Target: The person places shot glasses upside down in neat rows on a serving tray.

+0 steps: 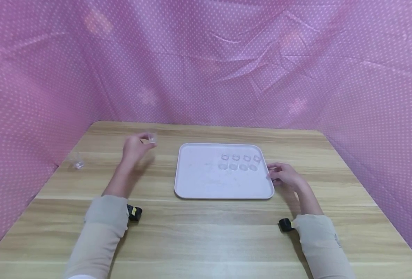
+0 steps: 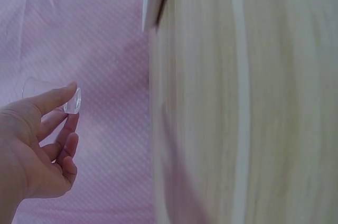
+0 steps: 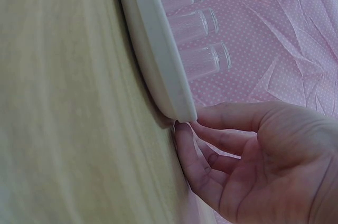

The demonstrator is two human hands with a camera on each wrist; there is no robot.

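My left hand (image 1: 135,149) pinches a small clear shot glass (image 1: 152,138) between thumb and fingers, above the table left of the tray. In the left wrist view the glass (image 2: 74,101) has its thick base toward the table. My right hand (image 1: 285,175) holds the right edge of a white rectangular tray (image 1: 199,182). Seen from the right wrist, the thumb meets the tray's rim (image 3: 185,102) and fingers lie low beside its edge. Several clear glasses (image 1: 247,159) stand in a row on the tray's right half, thick bases up.
Another clear glass (image 1: 78,164) stands near the table's left edge. The wooden table (image 1: 206,240) reaches back to a pink dotted curtain (image 1: 206,77), which also hangs on both sides. A black wrist camera (image 1: 134,213) sits by the left sleeve, another (image 1: 285,224) by the right.
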